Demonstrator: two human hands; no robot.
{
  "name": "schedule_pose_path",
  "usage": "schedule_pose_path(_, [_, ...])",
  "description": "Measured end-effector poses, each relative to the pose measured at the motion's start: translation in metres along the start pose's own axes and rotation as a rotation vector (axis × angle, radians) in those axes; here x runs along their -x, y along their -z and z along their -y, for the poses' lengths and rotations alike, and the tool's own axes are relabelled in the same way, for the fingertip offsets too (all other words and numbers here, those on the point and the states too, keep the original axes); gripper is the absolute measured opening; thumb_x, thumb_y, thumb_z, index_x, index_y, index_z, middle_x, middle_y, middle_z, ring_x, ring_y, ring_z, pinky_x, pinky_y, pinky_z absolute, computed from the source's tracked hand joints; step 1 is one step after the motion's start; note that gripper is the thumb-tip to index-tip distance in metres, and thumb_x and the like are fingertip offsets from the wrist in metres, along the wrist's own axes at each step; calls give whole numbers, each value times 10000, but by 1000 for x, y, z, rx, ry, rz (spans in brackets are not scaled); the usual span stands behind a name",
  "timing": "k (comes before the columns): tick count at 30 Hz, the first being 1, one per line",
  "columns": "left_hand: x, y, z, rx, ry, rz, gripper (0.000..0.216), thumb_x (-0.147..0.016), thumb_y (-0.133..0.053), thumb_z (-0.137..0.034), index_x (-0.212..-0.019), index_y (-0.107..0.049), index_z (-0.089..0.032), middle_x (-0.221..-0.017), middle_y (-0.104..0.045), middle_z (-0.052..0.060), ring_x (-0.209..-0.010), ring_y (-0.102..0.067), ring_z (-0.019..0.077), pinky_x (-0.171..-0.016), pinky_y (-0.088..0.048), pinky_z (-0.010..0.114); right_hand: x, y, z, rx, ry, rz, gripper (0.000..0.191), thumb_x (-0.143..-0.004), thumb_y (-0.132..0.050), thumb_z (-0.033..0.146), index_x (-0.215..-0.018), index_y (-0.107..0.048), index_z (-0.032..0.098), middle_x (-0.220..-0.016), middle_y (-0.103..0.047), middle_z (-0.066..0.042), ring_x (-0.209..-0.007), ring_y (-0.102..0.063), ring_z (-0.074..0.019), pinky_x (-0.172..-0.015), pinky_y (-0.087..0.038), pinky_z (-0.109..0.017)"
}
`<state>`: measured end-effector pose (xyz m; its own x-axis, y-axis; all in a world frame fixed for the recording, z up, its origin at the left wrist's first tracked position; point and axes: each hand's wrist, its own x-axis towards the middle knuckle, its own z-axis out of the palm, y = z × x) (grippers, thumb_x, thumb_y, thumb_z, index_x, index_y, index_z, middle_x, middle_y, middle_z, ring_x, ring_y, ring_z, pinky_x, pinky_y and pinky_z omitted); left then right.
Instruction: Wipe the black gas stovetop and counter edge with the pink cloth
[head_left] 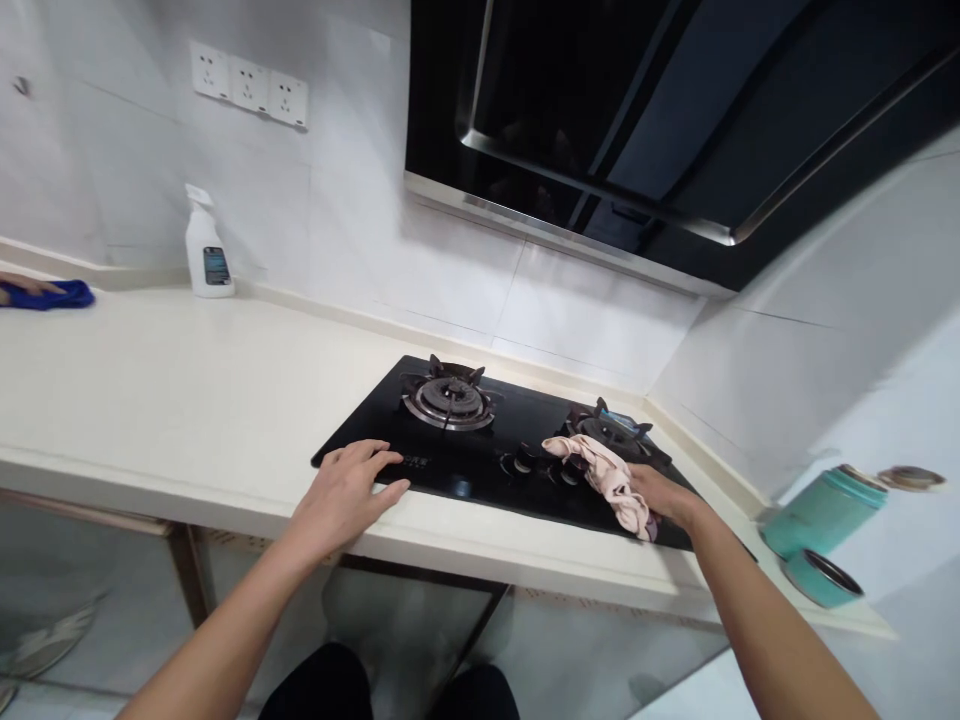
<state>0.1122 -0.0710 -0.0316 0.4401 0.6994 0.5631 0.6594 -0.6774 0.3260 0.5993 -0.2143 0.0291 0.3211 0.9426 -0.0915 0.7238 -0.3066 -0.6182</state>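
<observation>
Head view: right hand [664,495] clamped on a pink cloth [611,478] at the hob's [480,478] near right, over the knobs [525,462] — left hand [345,495], fingers spread, flat on its near-left edge. Wiping looks midway — burners [448,398] seemingly left.

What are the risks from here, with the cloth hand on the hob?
1. The pink cloth in the right hand lies against the knobs; wiping might turn one.
2. Its loose end lies close to the right burner and might snag on the grate.
3. The teal canister beside the right forearm could get knocked.
</observation>
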Motion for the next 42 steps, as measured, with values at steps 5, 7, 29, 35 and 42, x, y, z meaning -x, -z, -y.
schedule_pose_path(5, [-3, 1, 0, -12, -11, -5, 451, -920, -503, -533, -1150, -743, -228, -1331, -687, 130, -1290, -598, 332, -1083, -445, 520, 54, 10, -10, -30, -1, 5, 513, -719, -650, 702, -744, -650, 189, -759, -666, -33, -759, -579, -218, -703, -538, -336])
schedule_pose_path(7, [-4, 1, 0, -11, -8, -5, 439, -907, -509, -521, -1138, -746, -232, -1323, -691, 129, -1286, -603, 336, -1078, -449, 524, 79, 11, -16, -30, -9, 8, 557, -693, -679, 740, -721, -663, 184, -757, -674, -36, -779, -595, -239, -743, -548, -355])
schedule_pose_path(29, [2, -1, -4, -11, -21, -50, 368, -930, -558, -424, -1142, -758, -200, -1300, -701, 149, -1258, -626, 345, -1072, -473, 522, 22, 55, 100, -245, 235, -608, 707, -705, -639, 812, -923, -721, 144, -864, -718, -90, -822, -658, -263, -699, -541, -350])
schedule_pose_path(35, [9, -6, -2, -39, -66, -116, 346, -968, -546, -429, -1169, -746, -232, -1309, -698, 126, -1251, -622, 330, -1033, -504, 513, -98, 53, 155, -25, 192, -916, 540, -800, -574, 666, -950, -673, 157, -1126, -649, -171, -1080, -603, -316, -935, -514, -429])
schedule_pose_path(42, [15, -6, -3, -97, -144, -178, 293, -982, -586, -397, -1191, -714, -236, -1295, -699, 114, -1262, -609, 322, -1008, -512, 492, -188, 6, 139, 330, 12, -695, 558, -931, -544, 591, -1196, -611, 105, -1259, -592, -285, -1075, -658, -365, -925, -521, -488])
